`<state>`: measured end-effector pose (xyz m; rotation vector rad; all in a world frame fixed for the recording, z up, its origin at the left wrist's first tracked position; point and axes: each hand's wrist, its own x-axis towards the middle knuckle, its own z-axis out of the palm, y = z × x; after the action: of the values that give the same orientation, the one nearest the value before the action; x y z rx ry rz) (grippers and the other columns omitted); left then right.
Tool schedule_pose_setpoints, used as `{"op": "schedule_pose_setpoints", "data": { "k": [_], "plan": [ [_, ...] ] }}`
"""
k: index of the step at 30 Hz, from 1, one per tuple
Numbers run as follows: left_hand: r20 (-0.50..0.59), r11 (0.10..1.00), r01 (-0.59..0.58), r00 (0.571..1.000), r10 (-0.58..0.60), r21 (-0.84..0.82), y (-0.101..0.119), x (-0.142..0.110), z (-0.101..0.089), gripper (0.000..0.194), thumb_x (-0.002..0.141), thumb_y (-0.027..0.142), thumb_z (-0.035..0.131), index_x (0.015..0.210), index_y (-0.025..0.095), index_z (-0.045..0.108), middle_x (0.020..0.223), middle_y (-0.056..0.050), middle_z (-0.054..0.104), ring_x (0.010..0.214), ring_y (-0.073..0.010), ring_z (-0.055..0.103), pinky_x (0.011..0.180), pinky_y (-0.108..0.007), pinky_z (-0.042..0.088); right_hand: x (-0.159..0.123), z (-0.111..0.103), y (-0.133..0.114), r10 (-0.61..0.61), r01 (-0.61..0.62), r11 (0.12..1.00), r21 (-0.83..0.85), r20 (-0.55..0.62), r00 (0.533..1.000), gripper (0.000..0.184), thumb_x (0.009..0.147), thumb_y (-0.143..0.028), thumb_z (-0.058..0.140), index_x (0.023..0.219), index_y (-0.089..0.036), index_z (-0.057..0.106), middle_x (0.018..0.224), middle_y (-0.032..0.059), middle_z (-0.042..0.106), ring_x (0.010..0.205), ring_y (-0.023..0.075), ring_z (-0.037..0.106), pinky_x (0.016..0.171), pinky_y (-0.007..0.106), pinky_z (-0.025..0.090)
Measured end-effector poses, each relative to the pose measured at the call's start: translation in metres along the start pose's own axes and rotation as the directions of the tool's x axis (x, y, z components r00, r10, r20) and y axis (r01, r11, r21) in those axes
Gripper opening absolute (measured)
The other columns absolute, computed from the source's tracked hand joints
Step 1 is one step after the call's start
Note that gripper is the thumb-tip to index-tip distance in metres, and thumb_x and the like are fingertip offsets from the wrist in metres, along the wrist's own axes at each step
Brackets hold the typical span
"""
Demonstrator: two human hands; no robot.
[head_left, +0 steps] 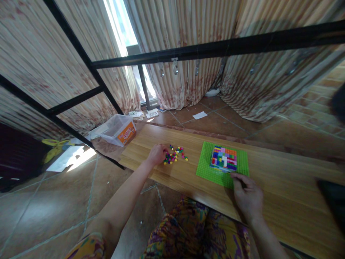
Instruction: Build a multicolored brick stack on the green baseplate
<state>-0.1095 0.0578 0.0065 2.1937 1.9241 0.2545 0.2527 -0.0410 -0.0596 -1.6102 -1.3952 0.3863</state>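
A green baseplate lies on the wooden table, with a block of multicoloured small bricks built on it. My right hand rests on the near right corner of the baseplate, fingers curled with the fingertips pressing the plate. A loose pile of small coloured bricks lies to the left of the plate. My left hand reaches into the left edge of that pile, fingers bent down onto the bricks; what they hold is hidden.
A clear plastic box with an orange label sits past the table's left end. A black metal frame crosses overhead in front of curtains. Papers lie on the tiled floor. A dark object sits at the table's right edge.
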Motion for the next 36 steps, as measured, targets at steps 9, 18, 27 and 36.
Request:
{"op": "schedule_pose_setpoints", "data": {
  "k": [9,18,27,36],
  "plan": [
    [-0.065,0.999,-0.029,0.997,0.030,0.020,0.016,0.002,0.011,0.018,0.083,0.020,0.055,0.085,0.020,0.072,0.091,-0.007,0.070,0.094,-0.0199,0.061,0.092,-0.033,0.045,0.000,0.000,-0.004,-0.020,0.020,1.000,-0.004,-0.010,1.000,0.030,0.083,-0.040,0.051,0.087,-0.020,0.073,0.093,0.0099,0.074,0.088,0.0268,0.068,0.083,0.042,0.051],
    [-0.181,0.992,-0.051,0.983,0.029,-0.118,0.025,-0.003,-0.003,0.013,0.082,0.017,0.056,0.082,0.018,0.069,0.090,-0.007,0.068,0.089,-0.0187,0.060,0.086,-0.033,0.047,0.001,0.001,-0.001,-0.023,0.023,0.999,0.025,-0.019,1.000,0.029,0.084,-0.040,0.053,0.087,-0.019,0.074,0.092,0.0096,0.074,0.087,0.0259,0.068,0.082,0.041,0.052],
    [-0.077,0.500,-0.032,0.995,-0.070,-0.866,0.098,-0.102,0.023,0.017,0.086,0.032,0.061,0.091,0.019,0.070,0.088,-0.004,0.071,0.081,-0.0149,0.063,0.076,-0.026,0.049,-0.033,0.012,-0.079,-0.061,0.045,0.977,0.207,0.070,0.996,0.026,0.084,-0.042,0.064,0.098,-0.021,0.072,0.095,0.0072,0.073,0.084,0.0205,0.066,0.079,0.034,0.053],
    [0.066,0.045,0.068,0.997,-0.048,-0.997,0.104,-0.126,0.023,0.034,0.075,0.040,0.074,0.097,0.020,0.058,0.078,0.001,0.067,0.072,-0.0139,0.065,0.074,-0.028,0.051,-0.047,0.057,-0.136,0.129,-0.424,0.782,0.457,0.546,0.828,0.030,0.077,-0.049,0.070,0.078,-0.019,0.073,0.064,0.0005,0.065,0.060,0.0147,0.057,0.060,0.027,0.047]
  ]
}}
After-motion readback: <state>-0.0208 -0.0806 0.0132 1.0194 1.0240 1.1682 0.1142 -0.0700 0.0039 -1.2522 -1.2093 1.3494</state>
